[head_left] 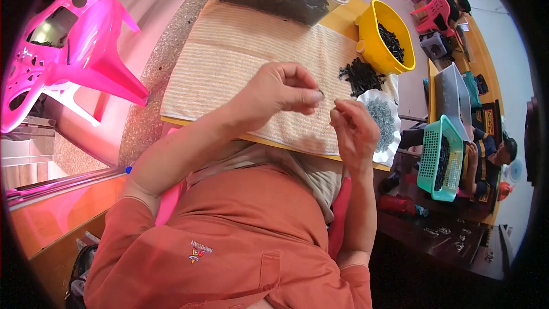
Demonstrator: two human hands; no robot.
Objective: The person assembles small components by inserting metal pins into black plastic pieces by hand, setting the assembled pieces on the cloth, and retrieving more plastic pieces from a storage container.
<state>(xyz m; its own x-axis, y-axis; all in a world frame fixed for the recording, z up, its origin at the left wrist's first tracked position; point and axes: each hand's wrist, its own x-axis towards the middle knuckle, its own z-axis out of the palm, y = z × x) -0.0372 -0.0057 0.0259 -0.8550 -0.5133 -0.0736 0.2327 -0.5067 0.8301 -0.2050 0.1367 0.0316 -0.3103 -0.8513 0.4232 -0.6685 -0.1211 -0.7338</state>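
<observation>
Fingertips of the left hand (pixel 280 88) pinch a small dark piece (pixel 321 96); whether the right hand (pixel 358 129) grips anything is unclear. Steady wrists should aid alignment.

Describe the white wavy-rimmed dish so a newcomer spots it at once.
From the beige striped towel, look toward its right edge. There, just right of the person's right hand, sits the white wavy-rimmed dish. Its pale rippled rim and tiny silvery-grey pieces set it apart from the loose heap of slim black pieces just beyond it.
</observation>
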